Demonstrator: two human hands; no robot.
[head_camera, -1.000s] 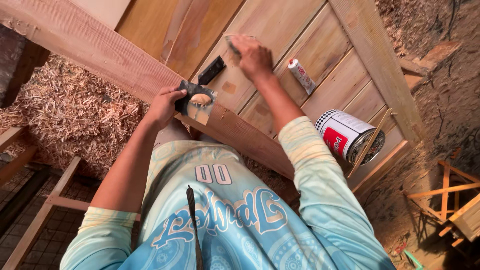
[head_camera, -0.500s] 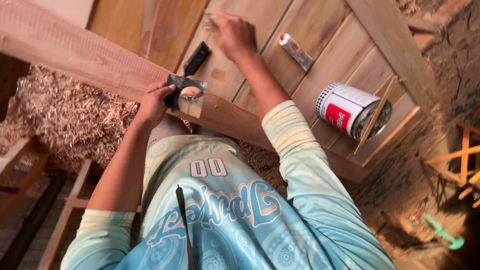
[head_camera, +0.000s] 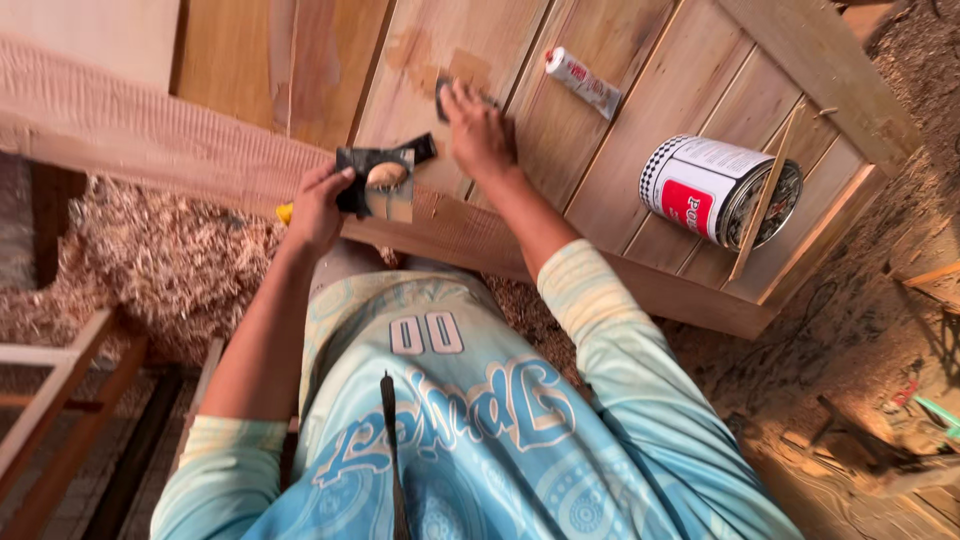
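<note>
Left hand (head_camera: 318, 205): holding dark board (head_camera: 375, 182) with tan putty lump (head_camera: 386, 175).
Right hand (head_camera: 480, 130): pressing small tool on wooden panel (head_camera: 640, 110).
Nearby: tube (head_camera: 583, 82), tin can (head_camera: 715, 190) lying on its side.

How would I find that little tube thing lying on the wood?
Look at the big slatted wooden panel the person leans over. Above the right hand, toward the panel's far end, lies a small tube, white with red markings and a red cap. It is slim and lies flat on a plank, unlike the fat round tin can on its side nearer the panel's right edge.
</note>
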